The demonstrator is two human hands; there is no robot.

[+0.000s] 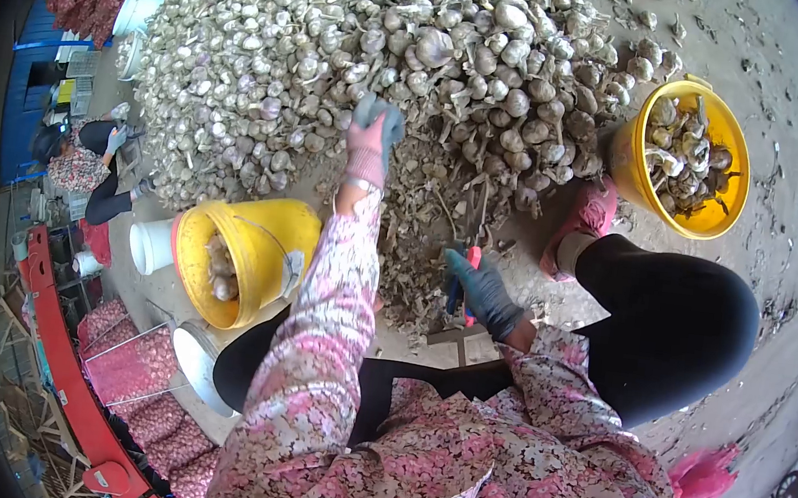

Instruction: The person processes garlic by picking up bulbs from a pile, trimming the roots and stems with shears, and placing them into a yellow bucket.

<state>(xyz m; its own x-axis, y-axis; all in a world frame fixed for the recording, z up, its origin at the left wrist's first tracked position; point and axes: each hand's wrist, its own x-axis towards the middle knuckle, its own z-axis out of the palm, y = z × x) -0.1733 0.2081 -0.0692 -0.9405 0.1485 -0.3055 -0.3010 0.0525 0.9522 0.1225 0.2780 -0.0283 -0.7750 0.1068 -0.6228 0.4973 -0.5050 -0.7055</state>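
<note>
My left hand (374, 130), in a pink and grey glove, reaches to the near side of a big heap of garlic bulbs (344, 41). Its fingers curl downward, and whatever lies under them is hidden. In a dark grey-blue glove, my right hand (488, 297) grips pruning shears (474, 260) with red and blue handles, the blades directed away from me. Dry stalks and skins (414, 251) lie below and between both hands. A tipped yellow bucket (299, 223) with a few bulbs inside is left of my left forearm.
Another yellow bucket (630, 162), holding garlic with stalks, stands at right beyond my pink shoe (592, 212). White buckets (151, 245) are at left. A person (84, 159) sits further left, near a red metal beam (62, 358) and full mesh sacks (126, 356). Pink bag (703, 475) lies at lower right.
</note>
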